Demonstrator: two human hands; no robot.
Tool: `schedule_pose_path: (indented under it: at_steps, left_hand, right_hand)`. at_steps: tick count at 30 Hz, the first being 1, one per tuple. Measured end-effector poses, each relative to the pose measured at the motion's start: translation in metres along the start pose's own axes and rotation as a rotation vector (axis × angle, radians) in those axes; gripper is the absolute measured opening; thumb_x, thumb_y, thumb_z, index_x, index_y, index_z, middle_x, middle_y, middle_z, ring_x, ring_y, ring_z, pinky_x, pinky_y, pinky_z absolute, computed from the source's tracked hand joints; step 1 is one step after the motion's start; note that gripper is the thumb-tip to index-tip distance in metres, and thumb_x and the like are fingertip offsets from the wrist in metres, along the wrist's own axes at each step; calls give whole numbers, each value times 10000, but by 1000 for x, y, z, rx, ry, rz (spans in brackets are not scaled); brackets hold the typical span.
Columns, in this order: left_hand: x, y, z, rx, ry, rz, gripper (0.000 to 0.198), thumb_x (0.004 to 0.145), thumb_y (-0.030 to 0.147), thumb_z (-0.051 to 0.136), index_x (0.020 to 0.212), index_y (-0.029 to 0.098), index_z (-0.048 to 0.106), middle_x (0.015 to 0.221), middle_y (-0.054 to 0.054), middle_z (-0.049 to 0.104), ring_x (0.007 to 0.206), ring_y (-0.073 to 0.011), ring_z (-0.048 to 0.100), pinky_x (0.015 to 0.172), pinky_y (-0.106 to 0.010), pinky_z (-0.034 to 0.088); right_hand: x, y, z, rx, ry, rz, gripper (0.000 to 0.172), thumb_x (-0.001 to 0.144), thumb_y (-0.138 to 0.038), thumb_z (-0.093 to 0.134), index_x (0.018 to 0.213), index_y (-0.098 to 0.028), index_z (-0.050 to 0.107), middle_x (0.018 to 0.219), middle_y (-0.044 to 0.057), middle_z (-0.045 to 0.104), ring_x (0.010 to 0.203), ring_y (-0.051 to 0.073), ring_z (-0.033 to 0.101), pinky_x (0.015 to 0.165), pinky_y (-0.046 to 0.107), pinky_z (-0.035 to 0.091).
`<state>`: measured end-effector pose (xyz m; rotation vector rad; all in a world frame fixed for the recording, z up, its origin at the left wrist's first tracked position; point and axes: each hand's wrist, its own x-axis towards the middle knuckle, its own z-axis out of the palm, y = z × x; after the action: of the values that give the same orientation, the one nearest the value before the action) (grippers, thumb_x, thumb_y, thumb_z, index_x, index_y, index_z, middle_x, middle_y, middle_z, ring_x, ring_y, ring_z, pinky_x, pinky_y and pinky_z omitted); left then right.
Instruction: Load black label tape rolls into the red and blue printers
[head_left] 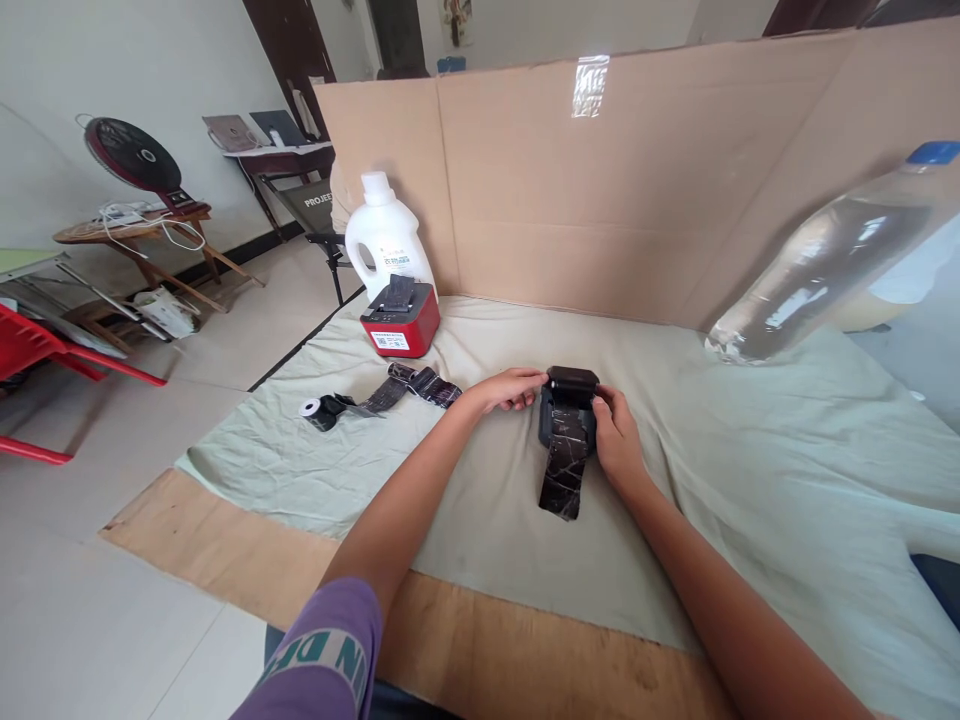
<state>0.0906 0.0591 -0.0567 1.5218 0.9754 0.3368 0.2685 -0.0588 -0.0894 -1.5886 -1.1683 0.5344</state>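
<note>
A small black printer (547,427) lies on the cloth in front of me, its top part raised at the far end. Out of its near side hangs a creased strip of black paper (564,478) with pale marks. My left hand (514,390) has its forefinger and thumb at the printer's upper left corner, the other fingers curled. On the opposite side, my right hand (619,435) wraps its fingers round the printer's right edge. Whether a paper roll sits inside is hidden from me.
A red and black printer (409,328) stands left of my hands, before a white jug (384,235). Nearer lies a black paper roll (319,413) with a crumpled trail. Cardboard (600,210) walls the back; a large clear bottle (810,270) leans at right. Cloth (480,510) covers the wooden board (450,625).
</note>
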Motion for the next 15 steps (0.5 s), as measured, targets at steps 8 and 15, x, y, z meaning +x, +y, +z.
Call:
schedule_pose_path:
  at_steps: [8,15]
  left_hand:
    - [29,-23,28,33,429,110,408,902,507,466,665,187,559,467,56,391,409,-91,387,462,-228,294]
    - [21,-26,34,135,535,191,331,902,404,492,706,189,653,593,7,589,585,-144,549,606,-253,400]
  right_hand:
    - [-2,-5,-2,-87,-68,20,470,903,-493,452,1227,-184,595,978,78,708,722,218,612,754,381,474]
    - [1,-3,0,-68,-50,-14,478,872,-472,488,1230,-172,592,1166,114,683,755,216,636,762,384,490]
